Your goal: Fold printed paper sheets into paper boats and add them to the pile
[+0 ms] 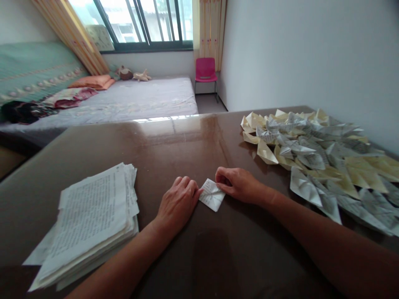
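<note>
Left hand, right hand, both grips pinching one folded paper, one page stack, many paper boats

White folded paper lies diamond-wise on the table; print shows.

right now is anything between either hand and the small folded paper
Nothing visible: the left hand and right hand touch the folded paper at opposite sides. The paper stack lies off to the left, the paper boats to the right.
</note>
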A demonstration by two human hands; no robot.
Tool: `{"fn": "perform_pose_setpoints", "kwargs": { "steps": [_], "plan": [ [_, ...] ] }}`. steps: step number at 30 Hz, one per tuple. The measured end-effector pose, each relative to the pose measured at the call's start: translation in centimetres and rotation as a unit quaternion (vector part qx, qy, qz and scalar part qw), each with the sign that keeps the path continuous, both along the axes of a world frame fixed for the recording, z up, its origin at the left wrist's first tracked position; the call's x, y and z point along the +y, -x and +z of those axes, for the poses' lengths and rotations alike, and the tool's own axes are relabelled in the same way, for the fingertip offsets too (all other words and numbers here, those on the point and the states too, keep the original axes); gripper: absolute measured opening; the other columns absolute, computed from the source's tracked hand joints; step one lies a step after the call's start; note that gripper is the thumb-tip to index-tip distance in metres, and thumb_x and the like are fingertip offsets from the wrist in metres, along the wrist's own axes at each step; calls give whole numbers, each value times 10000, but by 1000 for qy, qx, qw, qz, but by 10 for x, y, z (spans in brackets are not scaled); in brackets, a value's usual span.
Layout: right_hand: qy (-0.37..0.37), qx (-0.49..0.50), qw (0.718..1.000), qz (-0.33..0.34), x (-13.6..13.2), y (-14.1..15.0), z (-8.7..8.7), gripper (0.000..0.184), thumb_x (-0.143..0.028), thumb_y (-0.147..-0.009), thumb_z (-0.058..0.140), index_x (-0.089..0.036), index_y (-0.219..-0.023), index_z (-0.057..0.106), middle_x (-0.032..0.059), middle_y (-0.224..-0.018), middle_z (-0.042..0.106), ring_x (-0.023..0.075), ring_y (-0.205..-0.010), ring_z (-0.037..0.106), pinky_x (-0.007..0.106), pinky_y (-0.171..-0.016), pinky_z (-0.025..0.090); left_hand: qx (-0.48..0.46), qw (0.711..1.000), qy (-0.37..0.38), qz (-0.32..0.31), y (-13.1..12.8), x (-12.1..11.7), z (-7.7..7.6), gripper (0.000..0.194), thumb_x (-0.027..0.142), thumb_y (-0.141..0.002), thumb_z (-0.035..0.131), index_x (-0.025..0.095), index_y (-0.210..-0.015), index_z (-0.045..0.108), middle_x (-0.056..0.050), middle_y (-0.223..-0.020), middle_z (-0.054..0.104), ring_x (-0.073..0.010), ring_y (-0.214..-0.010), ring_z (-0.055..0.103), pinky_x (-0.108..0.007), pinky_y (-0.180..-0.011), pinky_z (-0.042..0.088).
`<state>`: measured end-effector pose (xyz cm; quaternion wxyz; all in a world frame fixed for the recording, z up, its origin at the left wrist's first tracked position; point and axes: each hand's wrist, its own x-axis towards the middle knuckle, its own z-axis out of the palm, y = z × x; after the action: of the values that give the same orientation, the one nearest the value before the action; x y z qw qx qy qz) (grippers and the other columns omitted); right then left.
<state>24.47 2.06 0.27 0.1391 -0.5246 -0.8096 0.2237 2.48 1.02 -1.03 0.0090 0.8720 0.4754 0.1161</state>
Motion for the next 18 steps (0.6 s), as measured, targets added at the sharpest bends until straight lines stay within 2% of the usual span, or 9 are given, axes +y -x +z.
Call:
{"fn": "perform_pose_setpoints", "kwargs": {
  "steps": [4, 7, 11, 13, 18],
  "plan": [
    [-13, -14, 1000, -1, -2, 1, 0, 47, -254, -842, 560, -215, -868, 559, -14, -761, 637, 105, -645, 539, 223, -566, 288, 0, 1000, -8, 6, -1, -1, 0, 214, 342, -926, 478, 190, -787, 533, -29, -831, 549, -184, -819, 503, -306, -705, 461],
    [-19, -26, 999, -4, -3, 2, 0, 56, -262, -845, 564, -215, -875, 560, -12, -779, 636, 107, -656, 541, 224, -564, 283, -24, 1000, -16, -2, 1, -2, 0, 118, 312, -907, 525, 198, -911, 555, -28, -911, 565, -185, -873, 510, -290, -696, 470],
    [-38, -41, 998, 13, -5, 3, 2, 71, -251, -878, 531, -223, -918, 582, -10, -815, 626, 107, -683, 544, 224, -588, 302, -34, 992, -36, -118, 7, -2, -1, 201, 229, -930, 492, 247, -1119, 556, -19, -1084, 588, -183, -982, 494, -295, -796, 477],
    [-61, -65, 995, 44, -6, 3, 7, 121, -242, -902, 507, -238, -964, 611, 4, -885, 623, 113, -732, 554, 230, -624, 323, -18, 987, -34, -153, 10, -3, 0, 209, 221, -936, 476, 235, -1123, 568, -20, -1074, 605, -183, -971, 498, -298, -811, 476],
    [-112, -198, 962, 152, -17, 5, 29, 161, -212, -897, 544, -255, -1017, 643, 42, -994, 625, 175, -869, 574, 275, -690, 360, 53, 983, -47, -167, 17, -7, 10, 227, 223, -922, 506, 224, -1141, 570, -32, -1080, 619, -194, -972, 527, -314, -769, 474]
  ]
}}
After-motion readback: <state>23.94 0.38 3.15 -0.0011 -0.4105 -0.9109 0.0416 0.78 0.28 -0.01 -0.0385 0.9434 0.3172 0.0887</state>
